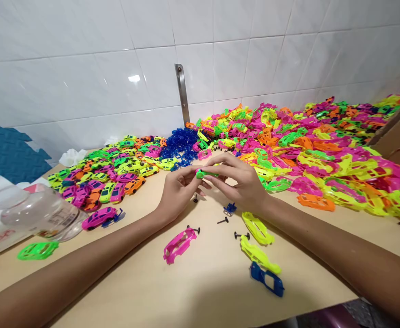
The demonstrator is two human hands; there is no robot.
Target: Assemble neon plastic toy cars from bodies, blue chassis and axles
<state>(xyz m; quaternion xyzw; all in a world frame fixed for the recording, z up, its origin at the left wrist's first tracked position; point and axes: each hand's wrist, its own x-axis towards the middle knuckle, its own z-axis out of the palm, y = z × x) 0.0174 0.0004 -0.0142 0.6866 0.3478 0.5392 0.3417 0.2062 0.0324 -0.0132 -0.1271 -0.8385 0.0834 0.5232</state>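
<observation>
Both hands meet above the middle of the table. My left hand (178,190) pinches the left end of a small green toy car part (200,173), where a bit of pink also shows. The fingertips of my right hand (240,181) grip the same part from the right and partly cover it. Below the hands lie a small blue piece (230,208), black wheel axles (223,220), a pink car shell (179,246), two yellow shells (258,228) and a blue window piece (267,279).
Assembled toy cars (108,191) pile up at the left, blue pieces (181,143) at the back middle, loose colourful shells (309,159) at the right. A clear bottle (46,216), green shell (37,250) and pink car (99,218) are left; a cardboard box (399,132) stands right.
</observation>
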